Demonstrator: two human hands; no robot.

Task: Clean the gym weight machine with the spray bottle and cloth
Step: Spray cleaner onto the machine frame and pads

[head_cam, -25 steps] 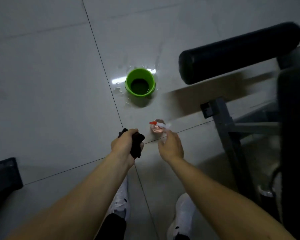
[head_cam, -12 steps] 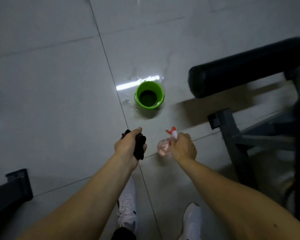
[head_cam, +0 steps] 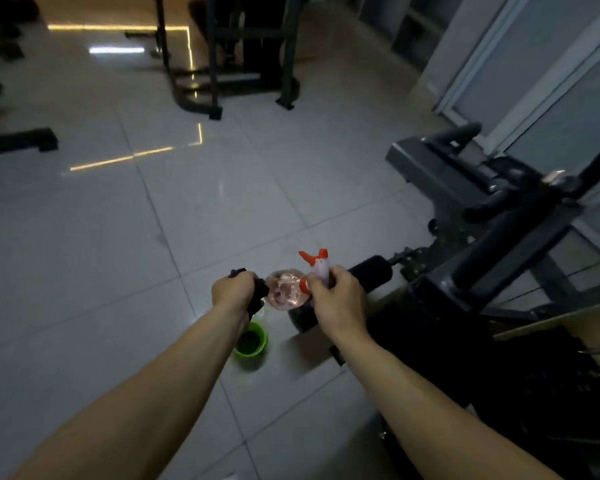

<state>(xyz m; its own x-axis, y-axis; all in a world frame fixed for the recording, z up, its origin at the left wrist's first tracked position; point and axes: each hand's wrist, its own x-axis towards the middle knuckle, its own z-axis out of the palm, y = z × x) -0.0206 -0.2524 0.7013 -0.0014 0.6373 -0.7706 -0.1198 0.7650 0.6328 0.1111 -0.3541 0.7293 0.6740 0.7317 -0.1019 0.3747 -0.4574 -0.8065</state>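
Head view: left hand (head_cam: 234,289), grip curled round a dark cloth (head_cam: 257,301); right hand (head_cam: 338,299), grip wrapped round the spray bottle (head_cam: 286,294) at its neck — both held beside the weight machine (head_cam: 492,244), above a green cup (head_cam: 246,353).

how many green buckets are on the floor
1. The green bucket stands on the tiled floor under the left hand; others could hide behind the machine.
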